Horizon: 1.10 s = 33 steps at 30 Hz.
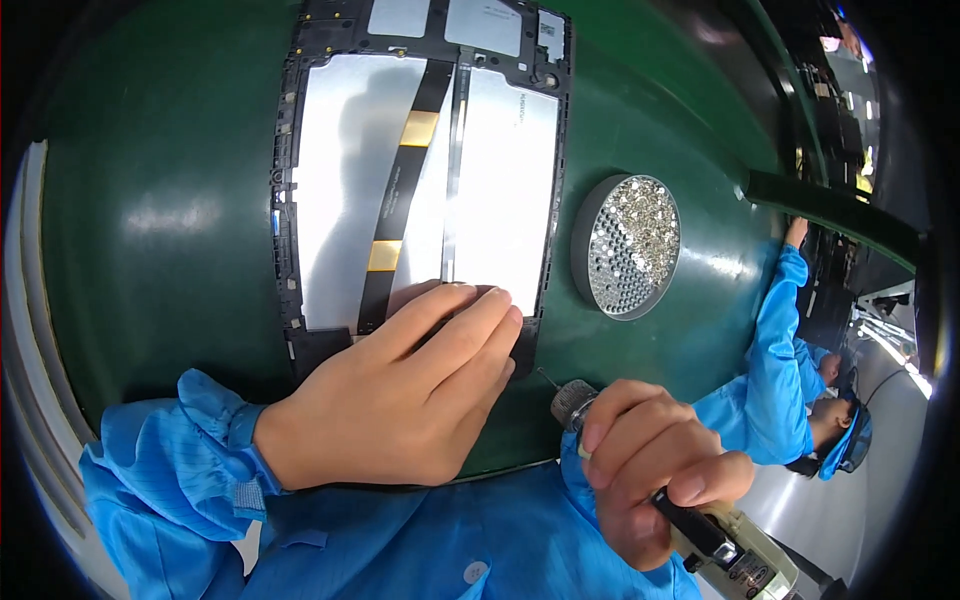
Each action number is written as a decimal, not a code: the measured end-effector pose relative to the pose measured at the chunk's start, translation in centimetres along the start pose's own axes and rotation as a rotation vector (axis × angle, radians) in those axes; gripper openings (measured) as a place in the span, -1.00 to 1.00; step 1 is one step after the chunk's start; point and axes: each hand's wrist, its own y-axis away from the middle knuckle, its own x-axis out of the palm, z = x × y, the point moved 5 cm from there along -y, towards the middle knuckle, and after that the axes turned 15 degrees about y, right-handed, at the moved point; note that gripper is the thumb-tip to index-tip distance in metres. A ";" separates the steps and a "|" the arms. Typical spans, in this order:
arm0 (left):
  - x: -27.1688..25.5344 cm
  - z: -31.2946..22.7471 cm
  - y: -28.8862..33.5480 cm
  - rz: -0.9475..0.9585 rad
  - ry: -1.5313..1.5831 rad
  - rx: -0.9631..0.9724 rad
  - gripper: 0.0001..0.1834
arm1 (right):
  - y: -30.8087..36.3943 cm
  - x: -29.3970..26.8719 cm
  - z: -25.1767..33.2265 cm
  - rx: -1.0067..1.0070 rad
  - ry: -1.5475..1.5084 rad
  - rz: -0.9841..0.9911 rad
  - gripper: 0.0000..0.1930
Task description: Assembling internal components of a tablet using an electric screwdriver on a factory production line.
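Note:
A tablet's inner chassis (505, 190), with silver panels in a black frame, lies on the green mat. A black ribbon cable (392, 200) with gold patches crosses it at a slant, beside a thinner strip. My left hand (410, 385) rests palm down over the chassis's near end, fingers stretched out and lying on it; whatever is beneath them is hidden. Right of it, my right hand (650, 460) is closed around an electric screwdriver (735, 555). The screwdriver's knurled silver nose (573, 403) and thin bit point up-left, apart from the chassis.
A round grey dish (590, 265) of small silver screws stands right of the chassis, with dimples showing in its floor. Farther right, another person in blue workwear (770, 370) reaches toward dark equipment. A dark green bar (835, 215) juts in there. Pale rails (40, 330) border the left.

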 end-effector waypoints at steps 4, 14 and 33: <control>-0.1 0.1 0.2 0.007 -0.002 -0.009 -0.86 | -0.1 0.3 -0.4 0.039 -0.033 0.041 -0.70; -0.1 0.2 0.3 -0.001 0.009 -0.017 -0.84 | 0.0 0.5 -0.9 0.012 -0.044 0.046 -0.70; -0.2 0.7 -0.8 0.101 0.042 0.025 -0.79 | 0.6 -1.5 -1.6 -0.005 -0.160 0.063 -0.63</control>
